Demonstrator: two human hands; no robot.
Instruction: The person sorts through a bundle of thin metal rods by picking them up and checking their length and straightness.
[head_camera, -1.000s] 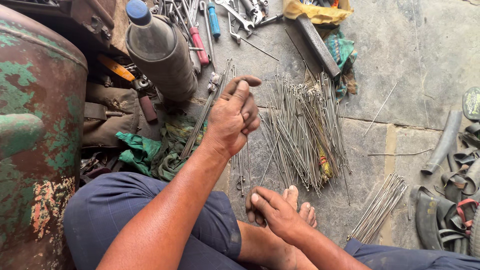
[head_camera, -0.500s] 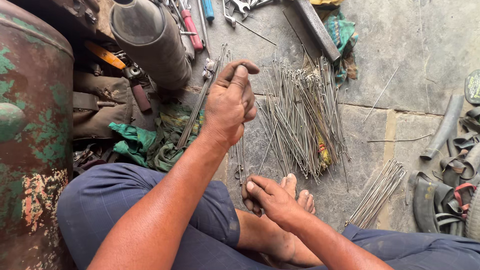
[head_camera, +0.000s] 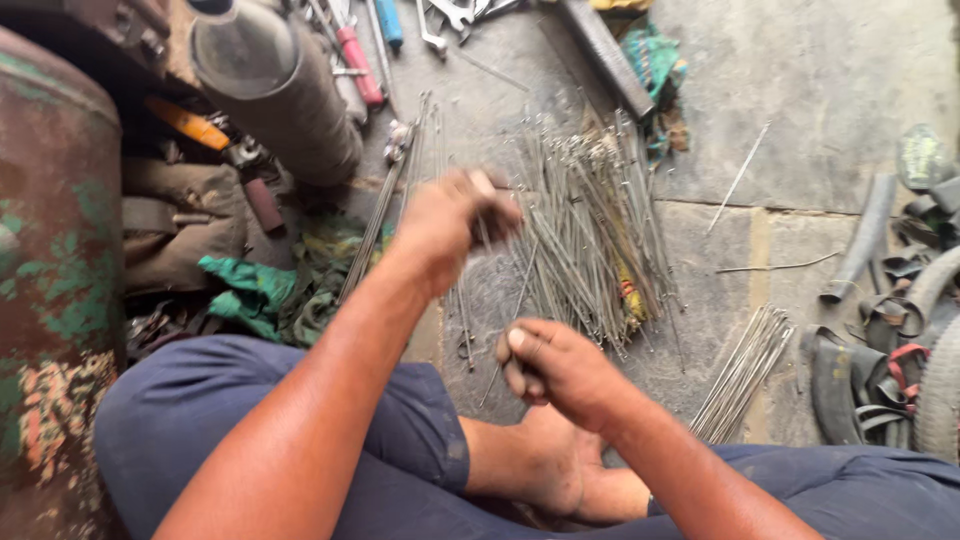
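Left hand (head_camera: 455, 222) (blurred) is closed round thin spokes (head_camera: 468, 300), long axis running down toward the right hand (head_camera: 560, 370), whose grip pinches their lower ends. Spoke pile (head_camera: 590, 230) lies on the floor just right, nearer the left hand.

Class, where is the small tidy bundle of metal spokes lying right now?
In the head view, the small bundle of spokes lies on the concrete floor, right of the right hand, between the big spoke pile and the rubber scraps.
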